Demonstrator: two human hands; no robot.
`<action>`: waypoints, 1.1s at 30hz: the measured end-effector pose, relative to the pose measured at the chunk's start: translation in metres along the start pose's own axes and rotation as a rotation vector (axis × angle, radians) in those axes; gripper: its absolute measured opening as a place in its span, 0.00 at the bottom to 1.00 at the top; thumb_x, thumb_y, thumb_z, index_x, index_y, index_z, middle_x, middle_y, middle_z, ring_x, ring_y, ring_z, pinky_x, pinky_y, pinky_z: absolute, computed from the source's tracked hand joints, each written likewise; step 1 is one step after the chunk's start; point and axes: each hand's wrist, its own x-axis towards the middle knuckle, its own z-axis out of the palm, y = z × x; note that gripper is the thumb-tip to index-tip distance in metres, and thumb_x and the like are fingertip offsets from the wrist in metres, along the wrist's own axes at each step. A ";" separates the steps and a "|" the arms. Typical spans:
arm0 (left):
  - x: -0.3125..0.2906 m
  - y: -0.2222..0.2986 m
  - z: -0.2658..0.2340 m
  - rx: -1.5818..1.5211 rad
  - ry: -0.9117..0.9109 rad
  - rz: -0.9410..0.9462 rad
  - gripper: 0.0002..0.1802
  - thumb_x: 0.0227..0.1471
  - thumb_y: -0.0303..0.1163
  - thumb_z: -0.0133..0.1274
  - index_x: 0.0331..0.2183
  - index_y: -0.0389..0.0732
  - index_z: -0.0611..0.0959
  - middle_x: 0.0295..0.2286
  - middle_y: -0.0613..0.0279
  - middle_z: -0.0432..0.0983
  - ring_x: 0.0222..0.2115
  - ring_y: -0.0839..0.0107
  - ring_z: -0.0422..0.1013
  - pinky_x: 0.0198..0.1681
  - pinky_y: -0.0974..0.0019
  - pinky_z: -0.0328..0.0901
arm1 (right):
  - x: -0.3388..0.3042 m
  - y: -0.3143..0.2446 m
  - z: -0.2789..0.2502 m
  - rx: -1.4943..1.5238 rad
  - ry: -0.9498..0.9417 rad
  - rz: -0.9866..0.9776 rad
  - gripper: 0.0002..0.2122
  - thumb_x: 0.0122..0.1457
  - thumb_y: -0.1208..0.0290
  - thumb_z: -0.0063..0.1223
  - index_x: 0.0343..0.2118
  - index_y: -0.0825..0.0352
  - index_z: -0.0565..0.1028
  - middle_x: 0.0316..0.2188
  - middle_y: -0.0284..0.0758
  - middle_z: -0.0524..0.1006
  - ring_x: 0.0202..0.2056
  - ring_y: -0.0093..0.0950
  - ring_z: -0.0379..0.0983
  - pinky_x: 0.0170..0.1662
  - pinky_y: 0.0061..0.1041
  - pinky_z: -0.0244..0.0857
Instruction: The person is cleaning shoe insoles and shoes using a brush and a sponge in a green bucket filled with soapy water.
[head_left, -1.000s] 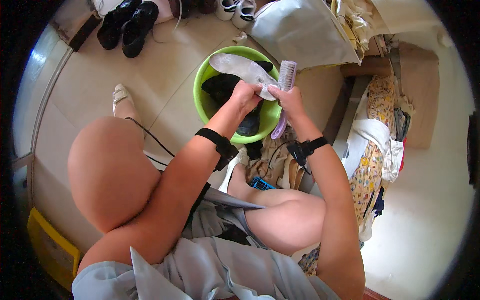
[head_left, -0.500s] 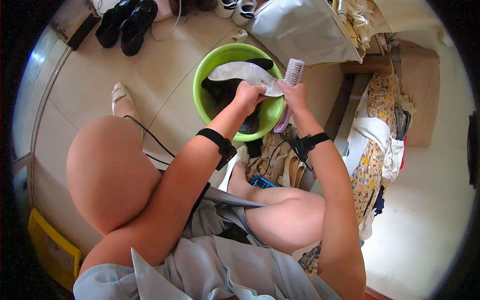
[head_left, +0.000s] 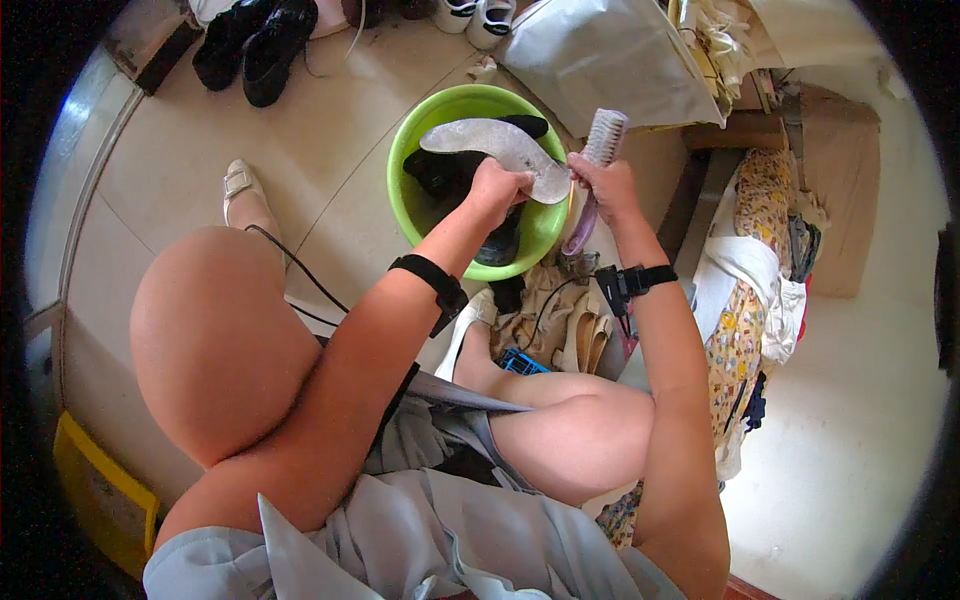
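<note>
My left hand [head_left: 500,192] is closed on a light grey insole [head_left: 490,146] near one end, holding it over a lime-green basin [head_left: 402,205]. The insole's other end points away to the left. Black shoes [head_left: 445,175] lie in the basin, partly covered by the insole and my hand. At the basin's right rim my right hand [head_left: 607,187] grips a pale purple scrubbing brush [head_left: 582,228]. Its whitish bristles [head_left: 606,136] show above the fingers. The brush stands apart from the insole by a small gap, with my right fingertips close to the insole's end.
Black shoes [head_left: 262,50] and white sneakers [head_left: 488,22] sit on the tiled floor at the back. A large silvery bag [head_left: 605,60] leans behind the basin. Beige flats [head_left: 580,338] and a blue plastic basket [head_left: 522,362] lie by my foot. Patterned cloth [head_left: 735,330] hangs at the right.
My right hand has shifted right with the brush, away from the insole that its fingers were touching. My left hand keeps the insole in nearly the same place.
</note>
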 end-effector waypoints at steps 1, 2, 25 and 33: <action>0.001 -0.001 -0.003 -0.038 0.003 0.018 0.09 0.43 0.20 0.53 0.31 0.29 0.76 0.27 0.57 0.73 0.24 0.68 0.71 0.26 0.69 0.68 | -0.001 -0.001 0.005 -0.093 -0.001 0.014 0.12 0.42 0.70 0.64 0.23 0.74 0.75 0.22 0.35 0.76 0.21 0.24 0.72 0.28 0.22 0.66; 0.001 -0.001 -0.006 0.001 0.005 -0.008 0.09 0.43 0.20 0.53 0.32 0.29 0.75 0.27 0.57 0.73 0.24 0.68 0.71 0.25 0.69 0.67 | -0.002 -0.002 0.011 -0.186 -0.002 0.027 0.13 0.41 0.69 0.65 0.24 0.74 0.75 0.22 0.35 0.76 0.21 0.24 0.72 0.29 0.23 0.66; 0.035 -0.003 -0.069 -0.876 -0.418 -0.053 0.36 0.55 0.53 0.31 0.51 0.30 0.63 0.44 0.43 0.67 0.39 0.52 0.67 0.44 0.52 0.65 | -0.064 -0.008 0.096 -0.938 -0.217 -0.596 0.19 0.55 0.58 0.45 0.41 0.69 0.62 0.36 0.50 0.71 0.34 0.50 0.70 0.35 0.43 0.66; 0.007 0.000 -0.009 -0.568 -0.248 -0.180 0.24 0.59 0.52 0.31 0.44 0.45 0.71 0.37 0.61 0.72 0.35 0.62 0.68 0.39 0.55 0.65 | 0.005 -0.014 0.068 -1.123 0.021 -0.391 0.21 0.58 0.53 0.40 0.41 0.69 0.62 0.31 0.50 0.74 0.31 0.49 0.72 0.33 0.45 0.66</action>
